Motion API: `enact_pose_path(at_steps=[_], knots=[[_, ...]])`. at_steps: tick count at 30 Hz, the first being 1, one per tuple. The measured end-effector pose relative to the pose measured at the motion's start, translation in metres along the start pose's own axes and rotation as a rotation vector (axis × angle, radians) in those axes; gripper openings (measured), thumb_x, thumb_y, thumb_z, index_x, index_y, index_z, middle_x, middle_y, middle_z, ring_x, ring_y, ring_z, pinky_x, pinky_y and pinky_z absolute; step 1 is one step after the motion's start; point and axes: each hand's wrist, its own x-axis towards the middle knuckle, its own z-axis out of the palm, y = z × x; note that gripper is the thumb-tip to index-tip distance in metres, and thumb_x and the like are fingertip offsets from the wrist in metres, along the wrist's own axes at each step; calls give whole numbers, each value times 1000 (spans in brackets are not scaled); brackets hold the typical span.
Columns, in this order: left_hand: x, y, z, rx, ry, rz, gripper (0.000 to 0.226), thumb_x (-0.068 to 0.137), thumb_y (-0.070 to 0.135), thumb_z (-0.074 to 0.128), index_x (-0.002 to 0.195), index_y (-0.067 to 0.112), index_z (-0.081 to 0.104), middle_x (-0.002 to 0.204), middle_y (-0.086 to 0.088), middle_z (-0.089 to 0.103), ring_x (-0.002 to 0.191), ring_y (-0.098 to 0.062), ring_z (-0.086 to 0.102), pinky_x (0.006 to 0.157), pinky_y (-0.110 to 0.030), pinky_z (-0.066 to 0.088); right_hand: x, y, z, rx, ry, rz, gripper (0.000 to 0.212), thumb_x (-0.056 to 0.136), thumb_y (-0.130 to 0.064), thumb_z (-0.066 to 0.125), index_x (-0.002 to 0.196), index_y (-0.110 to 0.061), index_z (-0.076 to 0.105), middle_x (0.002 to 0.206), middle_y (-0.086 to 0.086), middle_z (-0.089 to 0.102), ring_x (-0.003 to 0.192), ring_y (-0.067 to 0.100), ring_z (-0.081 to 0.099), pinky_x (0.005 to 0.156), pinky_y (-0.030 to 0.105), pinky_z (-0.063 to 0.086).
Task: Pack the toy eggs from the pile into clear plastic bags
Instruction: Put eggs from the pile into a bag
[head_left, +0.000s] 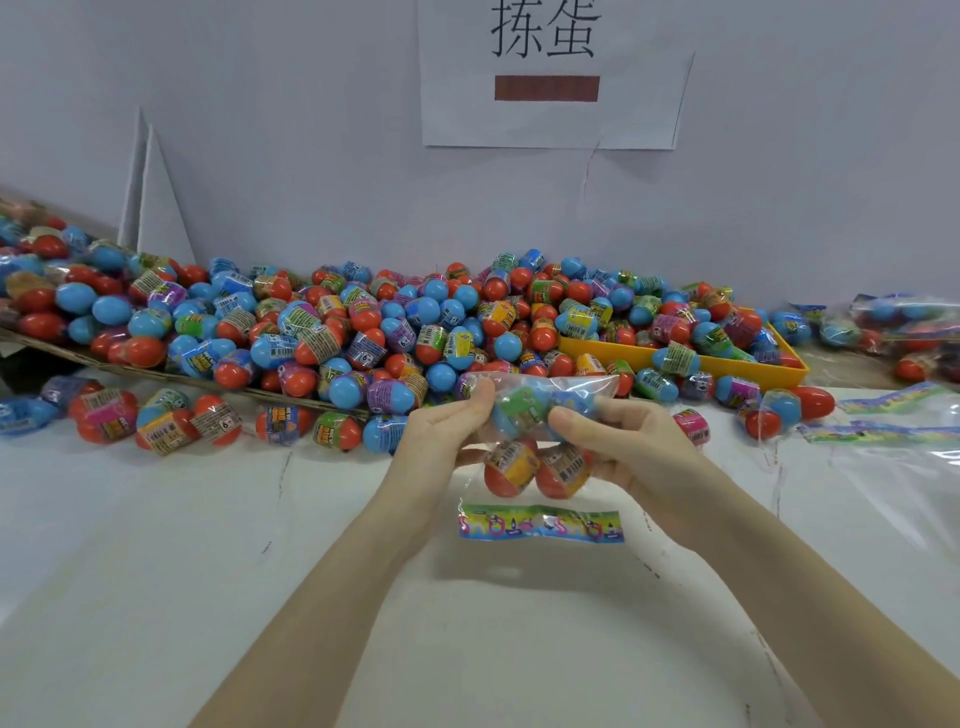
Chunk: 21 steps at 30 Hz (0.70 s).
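Observation:
A big pile of red-and-blue toy eggs (395, 322) with coloured labels lies along the back of the white table (156, 571). Both hands hold a clear plastic bag (540, 441) above the table in the middle. Several eggs show inside it: blue and green ones at the top, two red-bottomed ones lower down. The bag's colourful printed header strip (540, 522) hangs at its lower end. My left hand (441, 431) grips the bag's left side, thumb on top. My right hand (618, 441) grips the right side, thumb pressed on the eggs.
A yellow tray (727, 364) holds eggs at the back right. Filled bags (893, 327) and flat unfilled bags (883, 431) lie at the far right. A cardboard sheet (171, 376) slopes under the left pile, with loose eggs (166, 421) in front of it. A paper sign (550, 78) hangs on the wall.

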Motion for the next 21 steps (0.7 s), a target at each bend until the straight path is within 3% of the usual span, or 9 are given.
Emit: enact_pose_path(at_steps=[4, 7, 9, 10, 12, 14, 16, 18, 21], knots=[[5, 2, -9, -52, 212, -31, 36, 96, 32, 41, 79, 21, 71, 77, 16, 71, 77, -5, 61, 67, -22, 45, 0, -6, -11, -63, -46, 122, 31, 54, -45, 75, 72, -19, 76, 78, 4, 73, 60, 13, 65, 51, 17, 51], [10, 1, -19, -19, 428, 31, 38, 97, 26, 40, 74, 20, 69, 81, 8, 68, 71, -10, 58, 66, -23, 44, -8, -16, -31, -261, -211, 285, 29, 57, -46, 81, 68, -20, 75, 68, 0, 68, 53, 7, 53, 45, 13, 42], [10, -5, -19, 93, 483, 110, 36, 97, 26, 43, 71, 20, 68, 76, 4, 68, 66, -11, 57, 64, -23, 42, -15, -25, -43, -337, -276, 355, 25, 57, -42, 83, 69, -21, 75, 68, -1, 68, 52, 6, 56, 45, 13, 43], [10, -9, -18, 176, 494, 162, 36, 96, 26, 45, 69, 22, 67, 71, 3, 67, 64, -9, 56, 63, -20, 42, -16, -29, -49, -323, -212, 339, 27, 56, -40, 83, 72, -19, 76, 69, -1, 69, 51, 6, 57, 44, 13, 44], [9, -16, -17, 328, 509, 266, 35, 95, 27, 47, 65, 27, 65, 59, 7, 62, 57, -1, 54, 56, -12, 37, -13, -34, -67, -8, 179, 165, 43, 63, -40, 75, 94, -9, 73, 84, 1, 70, 62, 8, 65, 46, 15, 47], [7, -20, -15, 408, 511, 328, 34, 95, 29, 46, 65, 31, 63, 55, 13, 57, 58, 3, 53, 54, -11, 36, -12, -36, -85, 541, 564, -142, 48, 87, -38, 57, 124, -8, 53, 121, 6, 60, 108, 13, 61, 77, 20, 53], [7, -21, -14, 452, 513, 350, 33, 95, 30, 45, 66, 33, 60, 57, 14, 56, 61, 3, 54, 56, -15, 35, -13, -34, -98, 787, 740, -282, 60, 96, -41, 41, 143, -8, 23, 145, 11, 36, 134, 20, 35, 103, 28, 38], [7, -23, -12, 516, 499, 366, 34, 95, 29, 45, 64, 33, 58, 62, 12, 58, 64, -4, 54, 58, -23, 39, -12, -25, -102, 738, 828, -231, 63, 98, -37, 37, 146, -5, 12, 149, 14, 28, 136, 24, 31, 108, 30, 31], [7, -28, -12, 710, 463, 413, 34, 93, 25, 51, 62, 13, 60, 64, 3, 56, 61, -16, 52, 55, -28, 36, -6, -15, -102, 316, 991, -125, 47, 96, -19, 46, 139, -6, 34, 138, 12, 45, 123, 22, 47, 100, 29, 42]])
